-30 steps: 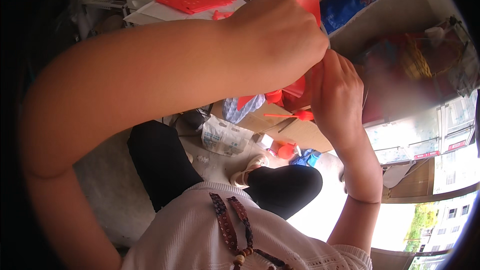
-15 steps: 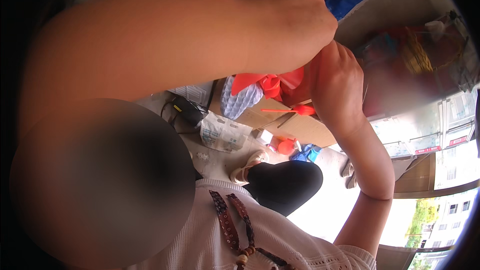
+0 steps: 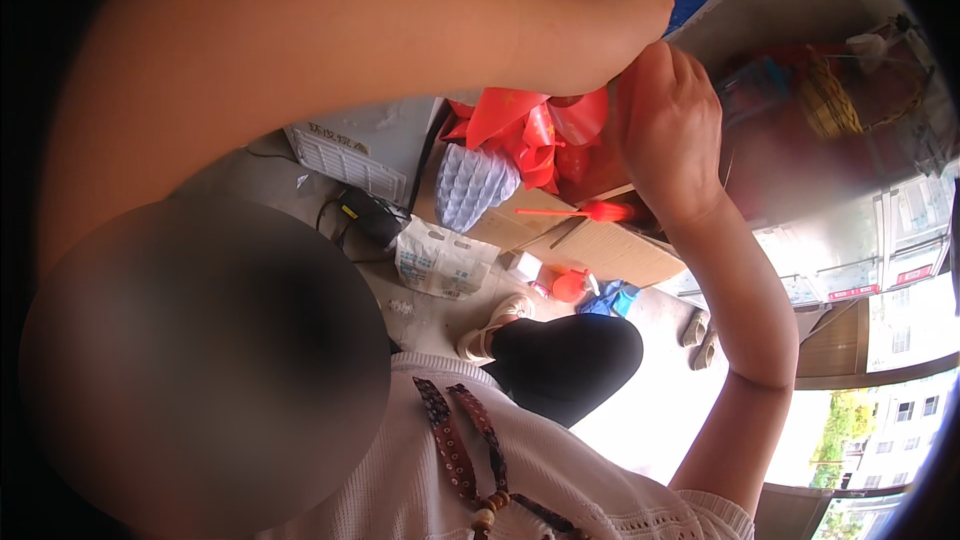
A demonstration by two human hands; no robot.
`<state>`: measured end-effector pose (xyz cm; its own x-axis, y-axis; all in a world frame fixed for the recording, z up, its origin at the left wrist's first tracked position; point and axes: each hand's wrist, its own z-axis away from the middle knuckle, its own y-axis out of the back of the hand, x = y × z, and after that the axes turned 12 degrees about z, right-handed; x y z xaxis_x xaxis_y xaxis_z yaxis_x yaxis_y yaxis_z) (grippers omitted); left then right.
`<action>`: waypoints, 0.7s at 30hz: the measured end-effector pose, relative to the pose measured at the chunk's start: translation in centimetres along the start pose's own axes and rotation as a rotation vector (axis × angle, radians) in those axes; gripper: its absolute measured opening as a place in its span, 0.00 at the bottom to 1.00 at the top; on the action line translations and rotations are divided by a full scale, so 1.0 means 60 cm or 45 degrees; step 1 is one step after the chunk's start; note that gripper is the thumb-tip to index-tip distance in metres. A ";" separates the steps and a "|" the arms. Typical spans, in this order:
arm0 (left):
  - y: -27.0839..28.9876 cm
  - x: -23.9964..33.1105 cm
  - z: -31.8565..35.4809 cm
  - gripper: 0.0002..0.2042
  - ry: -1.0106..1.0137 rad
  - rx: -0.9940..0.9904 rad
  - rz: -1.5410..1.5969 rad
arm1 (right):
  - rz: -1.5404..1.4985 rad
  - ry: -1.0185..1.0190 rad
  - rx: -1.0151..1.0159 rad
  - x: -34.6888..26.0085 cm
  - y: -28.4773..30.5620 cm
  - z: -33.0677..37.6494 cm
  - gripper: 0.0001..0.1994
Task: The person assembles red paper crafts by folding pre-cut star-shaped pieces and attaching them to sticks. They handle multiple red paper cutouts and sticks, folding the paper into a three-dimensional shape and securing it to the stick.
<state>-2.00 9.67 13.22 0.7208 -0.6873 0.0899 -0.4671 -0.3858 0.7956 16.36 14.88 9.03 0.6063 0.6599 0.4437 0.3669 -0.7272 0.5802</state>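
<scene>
- I see my left hand [image 3: 585,15] raised close to the camera, fingers curled shut in a fist; what its grip pinches I cannot tell, since the knuckles hide it.
- My right hand [image 3: 668,130] meets it just beneath, fingers curled closed against the left one, thumb upward.
- A bunch of red paper flags [image 3: 525,130] hangs right below both hands, touching them, folded and crumpled together.
- Under the flags lies flattened brown cardboard [image 3: 600,250] on the floor, with a red-handled stick [image 3: 580,211] across it.
- Beside the cardboard stand a pale stack of ribbed cups [image 3: 475,185] and a white printed bag [image 3: 440,260].
- A small orange-red bottle [image 3: 570,285] sits near my dark-clad knee [image 3: 565,360].
</scene>
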 end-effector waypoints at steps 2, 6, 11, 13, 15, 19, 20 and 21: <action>-0.005 0.001 -0.005 0.06 0.062 -0.001 -0.029 | -0.209 -0.278 -0.196 -0.015 0.002 0.003 0.05; 0.008 -0.001 -0.009 0.06 -0.092 0.025 -0.071 | -0.676 -0.524 -0.453 -0.002 0.042 -0.030 0.09; 0.024 0.005 -0.010 0.06 -0.060 -0.054 -0.139 | -0.259 -0.265 -0.219 -0.003 0.027 -0.024 0.07; 0.010 -0.008 -0.012 0.06 -0.074 -0.016 -0.162 | -0.170 -0.163 -0.141 -0.001 0.016 -0.010 0.05; -0.017 -0.021 -0.008 0.06 -0.082 0.047 -0.169 | -0.191 -0.122 -0.111 0.003 0.016 -0.001 0.04; -0.022 -0.026 0.001 0.07 -0.005 -0.046 -0.012 | -0.445 -0.245 -0.060 0.031 0.039 -0.004 0.06; -0.022 -0.026 0.002 0.07 0.001 -0.013 0.022 | -0.483 -0.466 -0.025 0.038 0.047 -0.007 0.10; -0.025 -0.026 0.010 0.07 0.007 0.016 0.060 | -0.528 -0.541 0.012 0.046 0.057 -0.005 0.11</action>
<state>-2.74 10.95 11.53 0.7009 -0.7013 0.1302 -0.5066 -0.3609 0.7830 19.07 14.26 12.41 0.6395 0.7573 -0.1321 0.6387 -0.4278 0.6395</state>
